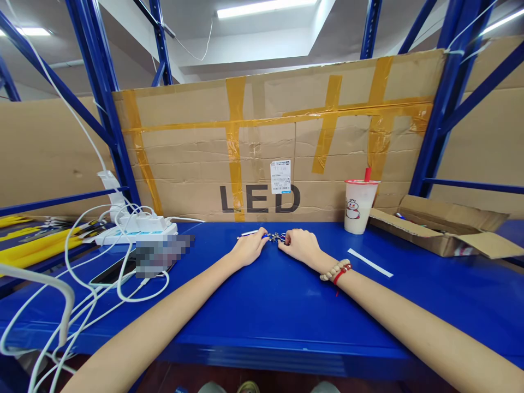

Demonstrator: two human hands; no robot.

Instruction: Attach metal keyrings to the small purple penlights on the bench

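Over the middle of the blue tabletop (262,305), my two hands are close together. My left hand (250,249) is closed around a slim, pen-like stick (248,233); its pale end pokes out to the left and a blue part shows by the fingertips. Small, shiny metal pieces (274,237) fill the narrow gap between the hands, too small to name. My right hand (303,246), with a beaded bracelet and a red cord at the wrist, pinches at the right side of these pieces. What lies inside its fingers is mostly hidden.
A white strip (370,263) lies right of my right hand. Behind it stand a drink cup (360,207) with a red straw and an opened cardboard box (440,240). On the left are a power strip (135,232), tangled white cables and a phone (112,271). Cardboard (188,169) walls the back.
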